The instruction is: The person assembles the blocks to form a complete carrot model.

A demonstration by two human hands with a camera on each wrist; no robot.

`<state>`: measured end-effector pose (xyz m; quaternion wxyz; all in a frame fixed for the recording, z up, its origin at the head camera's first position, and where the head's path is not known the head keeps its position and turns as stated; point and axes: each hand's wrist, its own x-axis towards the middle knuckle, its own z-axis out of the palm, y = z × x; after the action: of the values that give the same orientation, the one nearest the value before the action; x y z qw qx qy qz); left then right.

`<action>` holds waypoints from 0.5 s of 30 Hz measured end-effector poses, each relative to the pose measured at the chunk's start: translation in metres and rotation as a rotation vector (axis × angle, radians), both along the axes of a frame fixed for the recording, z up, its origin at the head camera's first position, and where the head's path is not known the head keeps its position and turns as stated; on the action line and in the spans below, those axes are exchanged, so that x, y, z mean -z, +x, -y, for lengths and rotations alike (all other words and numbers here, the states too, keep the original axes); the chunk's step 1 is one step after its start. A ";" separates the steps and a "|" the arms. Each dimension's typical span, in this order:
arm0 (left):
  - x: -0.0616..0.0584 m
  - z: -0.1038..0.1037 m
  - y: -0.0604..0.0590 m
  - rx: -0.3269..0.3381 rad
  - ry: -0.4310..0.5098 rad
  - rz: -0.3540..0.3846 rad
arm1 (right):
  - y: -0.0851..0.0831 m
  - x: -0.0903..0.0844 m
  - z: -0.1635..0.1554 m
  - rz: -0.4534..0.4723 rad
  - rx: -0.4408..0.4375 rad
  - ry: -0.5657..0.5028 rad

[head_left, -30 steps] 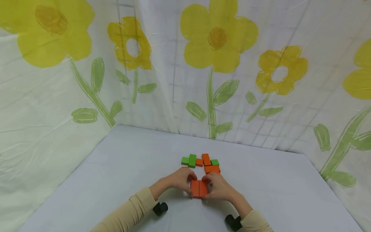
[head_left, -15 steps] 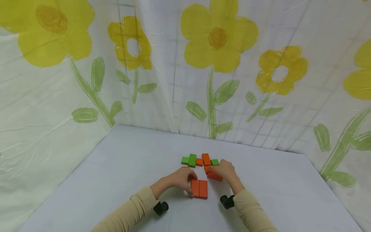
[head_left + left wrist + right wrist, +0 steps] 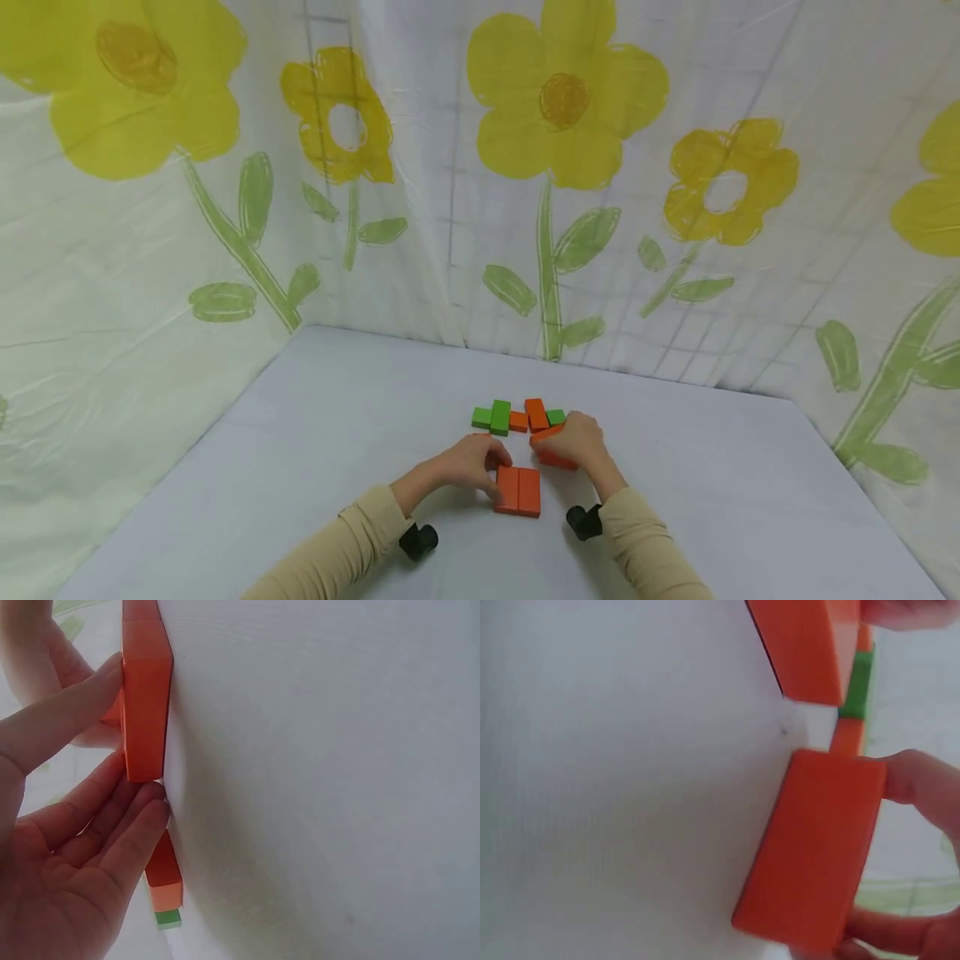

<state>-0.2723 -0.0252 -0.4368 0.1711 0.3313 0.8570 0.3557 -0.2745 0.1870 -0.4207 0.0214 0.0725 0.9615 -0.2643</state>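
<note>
Two orange blocks [image 3: 517, 492] lie flat side by side on the table. My left hand [image 3: 463, 463] pinches the left one between thumb and fingers; in the left wrist view the thumb lies along the edge of that orange block [image 3: 146, 712] and the fingertips are at its end. Farther right, my right hand [image 3: 585, 442] grips another orange block [image 3: 557, 461]. In the right wrist view this gripped block [image 3: 810, 847] stands slanted, one broad face toward the camera, with fingers at its far side. An orange piece [image 3: 483, 435] is mostly hidden behind my left hand.
Behind the hands runs a loose row: a small light-green block [image 3: 482, 417], a taller green block [image 3: 500, 417], a small orange block [image 3: 518, 422], an upright-lying orange block [image 3: 536, 414] and a green block [image 3: 556, 417]. A flower-printed curtain [image 3: 427, 275] hangs beyond the table [image 3: 360, 383].
My right hand has left the paired orange blocks, moved away and rightward, and taken hold of the orange block there, which now tilts. My left hand has stayed at the pair.
</note>
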 end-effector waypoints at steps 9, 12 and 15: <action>-0.001 0.000 0.001 -0.001 -0.005 -0.004 | 0.010 -0.008 -0.034 -0.200 -0.225 -0.175; -0.001 0.000 0.001 -0.011 -0.002 0.000 | 0.021 -0.007 -0.043 -0.212 -0.309 -0.248; 0.000 -0.001 0.003 -0.030 0.002 0.009 | 0.033 -0.006 -0.049 -0.183 -0.423 -0.289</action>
<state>-0.2696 -0.0244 -0.4366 0.1694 0.3167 0.8608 0.3605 -0.2416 0.2357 -0.4146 -0.0005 -0.1581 0.9054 -0.3939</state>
